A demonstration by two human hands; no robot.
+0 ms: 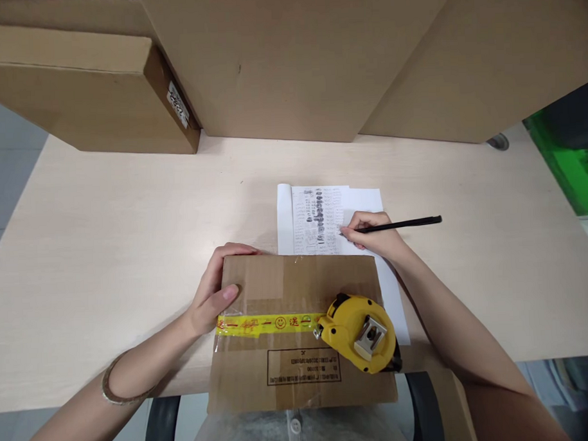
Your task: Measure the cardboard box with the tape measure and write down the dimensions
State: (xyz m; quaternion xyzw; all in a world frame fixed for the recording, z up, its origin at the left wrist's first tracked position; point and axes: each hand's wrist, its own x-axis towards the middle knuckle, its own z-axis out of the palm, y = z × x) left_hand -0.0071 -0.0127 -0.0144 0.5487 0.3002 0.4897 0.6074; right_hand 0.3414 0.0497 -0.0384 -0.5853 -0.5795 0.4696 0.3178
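Note:
My left hand (215, 293) grips the far left corner of a cardboard box (257, 279), its thumb on the top and its fingers down the far side. Yellow tape (269, 324) with red print runs across the box. A yellow tape measure (360, 334) lies on the box's right part. Beyond the box are paper sheets (332, 213) covered in handwriting and dark scribbles, partly hidden by it. My right hand (374, 232) is closed around a black pen (410, 223), resting on the paper with the pen's tip end at the written lines.
Large cardboard boxes (288, 66) stand along the back of the pale table (106, 240), with a flatter box (87, 99) at the back left. A green surface (562, 159) shows at the far right. Chair armrests (162, 424) flank my body.

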